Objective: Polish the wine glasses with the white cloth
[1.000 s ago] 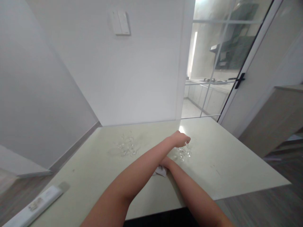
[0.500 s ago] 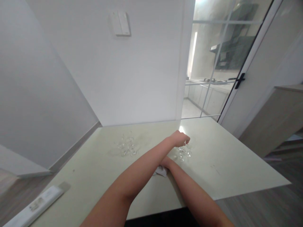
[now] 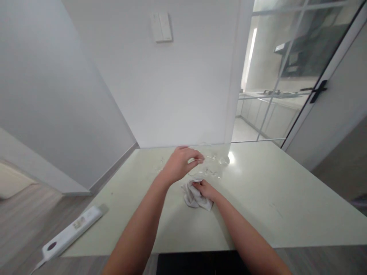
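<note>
My left hand [image 3: 183, 162] is raised over the middle of the table, its thumb and fingers pinched on the edge of a clear glass item. That item is see-through and blurred, so its full shape is hard to make out. Bunched in my right hand [image 3: 205, 189] is a white cloth [image 3: 195, 196], just below the left hand and close to the glass item. Several clear glass pieces [image 3: 223, 160] stand behind and to the right of my fingers. More faint clear glassware [image 3: 160, 164] shows to the left, partly hidden by my left wrist.
The pale table [image 3: 252, 214] runs up to a white wall with a light switch [image 3: 162, 27]. On its left front edge lies a white power strip [image 3: 73, 231] with a cord. At the right is a glass-paned door with a black handle [image 3: 318, 91].
My left hand has moved left from the right-hand glassware, bringing a clear glass item. The arms no longer cross, and the right hand with the cloth is now in plain sight. The view has shifted.
</note>
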The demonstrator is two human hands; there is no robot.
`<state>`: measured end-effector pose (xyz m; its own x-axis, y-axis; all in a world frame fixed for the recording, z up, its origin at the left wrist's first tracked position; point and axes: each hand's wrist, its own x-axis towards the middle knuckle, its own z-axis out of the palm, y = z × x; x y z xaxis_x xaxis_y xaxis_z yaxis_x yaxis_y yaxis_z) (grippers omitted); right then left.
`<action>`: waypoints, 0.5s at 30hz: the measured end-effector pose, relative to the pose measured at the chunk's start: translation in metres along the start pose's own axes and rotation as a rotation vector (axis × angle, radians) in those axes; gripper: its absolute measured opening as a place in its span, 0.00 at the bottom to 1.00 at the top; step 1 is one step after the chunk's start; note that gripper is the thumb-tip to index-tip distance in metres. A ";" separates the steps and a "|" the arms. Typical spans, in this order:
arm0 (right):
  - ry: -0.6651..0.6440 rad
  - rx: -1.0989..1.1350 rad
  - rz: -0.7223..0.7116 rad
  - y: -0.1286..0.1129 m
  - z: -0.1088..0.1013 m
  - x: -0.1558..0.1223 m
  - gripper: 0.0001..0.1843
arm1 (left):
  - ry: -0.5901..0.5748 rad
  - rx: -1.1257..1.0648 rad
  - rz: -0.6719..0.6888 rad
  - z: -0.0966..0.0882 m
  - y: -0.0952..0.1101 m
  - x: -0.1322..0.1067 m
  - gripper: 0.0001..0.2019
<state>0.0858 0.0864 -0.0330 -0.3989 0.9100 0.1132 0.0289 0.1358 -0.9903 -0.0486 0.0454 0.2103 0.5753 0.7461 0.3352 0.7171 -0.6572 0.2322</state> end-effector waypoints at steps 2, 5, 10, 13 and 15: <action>0.015 -0.040 -0.043 -0.003 0.000 0.001 0.20 | 0.035 0.009 -0.162 -0.020 -0.010 -0.045 0.12; -0.009 -0.028 0.031 -0.006 0.001 0.000 0.21 | 0.023 0.035 -0.323 -0.037 -0.026 -0.104 0.12; 0.016 -0.012 0.098 -0.003 0.001 0.000 0.21 | -0.188 0.116 -0.513 -0.035 -0.053 -0.151 0.10; 0.004 0.013 0.095 0.001 0.000 0.000 0.21 | -0.253 0.199 -0.613 -0.025 -0.069 -0.153 0.09; 0.000 0.029 0.105 0.004 -0.001 0.000 0.22 | -0.279 0.251 -0.663 -0.017 -0.077 -0.149 0.09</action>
<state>0.0866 0.0874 -0.0371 -0.3951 0.9186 0.0091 0.0437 0.0287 -0.9986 -0.1962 -0.0165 0.1584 0.0468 0.9975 -0.0532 0.9960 -0.0425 0.0788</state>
